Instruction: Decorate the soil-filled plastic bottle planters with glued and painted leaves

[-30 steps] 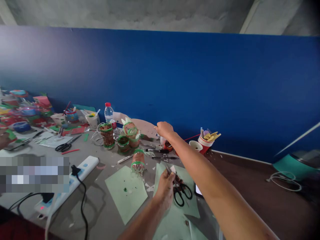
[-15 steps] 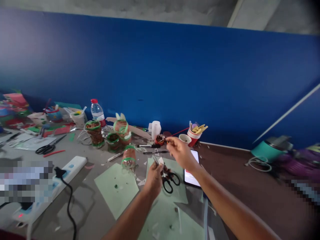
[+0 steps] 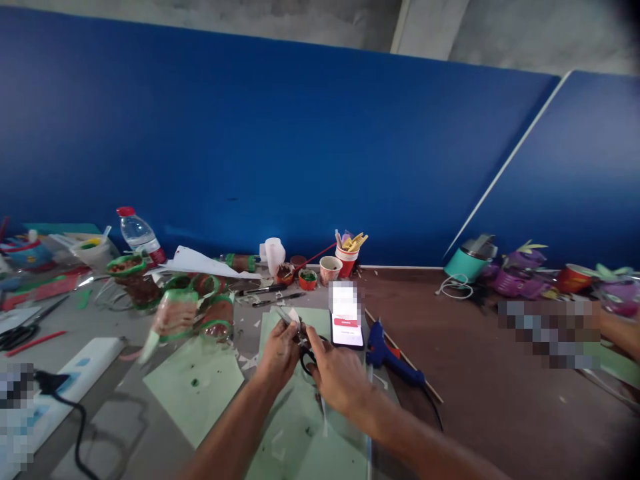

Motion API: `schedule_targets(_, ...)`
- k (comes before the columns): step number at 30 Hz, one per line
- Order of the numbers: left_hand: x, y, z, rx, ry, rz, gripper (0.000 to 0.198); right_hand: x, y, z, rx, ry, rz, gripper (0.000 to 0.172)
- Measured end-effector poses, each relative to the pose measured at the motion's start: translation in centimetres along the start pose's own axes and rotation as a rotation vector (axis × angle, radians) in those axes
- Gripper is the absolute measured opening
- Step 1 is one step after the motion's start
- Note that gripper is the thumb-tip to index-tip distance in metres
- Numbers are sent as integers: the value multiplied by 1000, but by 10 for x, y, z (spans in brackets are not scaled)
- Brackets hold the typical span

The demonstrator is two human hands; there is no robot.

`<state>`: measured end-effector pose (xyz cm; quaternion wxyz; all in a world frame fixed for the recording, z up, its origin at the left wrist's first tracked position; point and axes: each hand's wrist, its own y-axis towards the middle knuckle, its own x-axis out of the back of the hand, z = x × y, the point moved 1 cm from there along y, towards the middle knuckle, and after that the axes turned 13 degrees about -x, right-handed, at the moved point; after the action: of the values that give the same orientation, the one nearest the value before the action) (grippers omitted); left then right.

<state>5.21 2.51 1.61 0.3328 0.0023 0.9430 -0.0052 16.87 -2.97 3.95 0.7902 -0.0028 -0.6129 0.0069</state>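
Note:
My left hand is closed around the blade end of black-handled scissors, whose loops point toward me. A small white piece, apparently paper, shows at its fingertips beside the blades. My right hand is at the scissors' handles, with its index finger and thumb about the loops; its other fingers are hidden. Both hands are close together above pale green sheets on the table. A lit phone lies just beyond my right hand.
A blue glue gun and a thin stick lie at right. Small cups with red rims and a cup of sticks stand behind. Brown-and-green jars, a water bottle and a power strip are left. Another person's hand is far right.
My right hand has come back from beside the small cups to the scissors' handles. My left hand still holds the scissors. The view has turned right, showing the glue gun and another person's hand.

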Motion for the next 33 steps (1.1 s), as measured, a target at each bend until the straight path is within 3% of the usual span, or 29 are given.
schedule_targets(4, -1, -2, 1, -8, -3, -12, 36, -9, 8, -13, -29, 218, -1, 60)
schedule_targets(7, 1, -3, 3, -1, -70, 7, 37, -10, 19, -27, -95, 563, -42, 53)
schedule_targets(11, 5, -2, 7, -7, -85, -10, 39, -11, 29, -40, -73, 1108, 31, 52)
schedule_targets(14, 6, -2, 8, -4, -41, 6, 38, -12, 28, -41, -52, 1318, 90, 50)
schedule_targets(18, 7, 0, 6, -21, 41, 73, 36, -12, 22, -37, -78, 1387, 108, 47)
schedule_targets(25, 7, 5, -2, -67, 157, 37, 34, -19, 24, -37, -65, 1437, 176, 38)
schedule_targets(33, 12, 7, 2, -79, 108, 14, 34, -21, 21, -34, -143, 1406, 218, 38)
